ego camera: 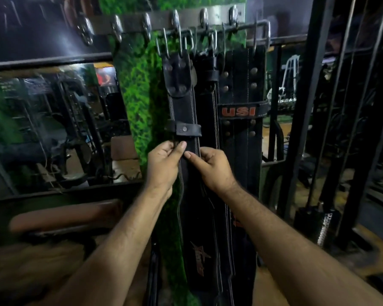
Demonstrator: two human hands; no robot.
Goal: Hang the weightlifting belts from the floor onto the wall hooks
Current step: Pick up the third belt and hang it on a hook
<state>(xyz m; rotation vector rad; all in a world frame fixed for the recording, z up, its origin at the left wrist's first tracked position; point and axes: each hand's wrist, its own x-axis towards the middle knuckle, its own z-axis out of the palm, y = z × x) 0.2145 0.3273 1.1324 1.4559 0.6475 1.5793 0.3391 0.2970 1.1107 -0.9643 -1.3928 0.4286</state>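
Note:
Three black leather weightlifting belts hang by their buckles from a row of chrome wall hooks (205, 17). The left belt (182, 107) has white stitching and a keeper loop (185, 129). A middle belt (208, 120) hangs beside it, and the right belt (241, 89) carries an orange USI strap. My left hand (164, 164) pinches the left belt's left edge just under the loop. My right hand (210, 166) touches the same belt's front and right edge at the same height, thumb and fingers on it.
Several hooks (117, 27) to the left hold nothing. Green artificial grass (137, 85) covers the wall strip. A mirror (49, 120) lies to the left, a brown padded bench (62, 215) low left, and black rack uprights (305, 107) stand to the right.

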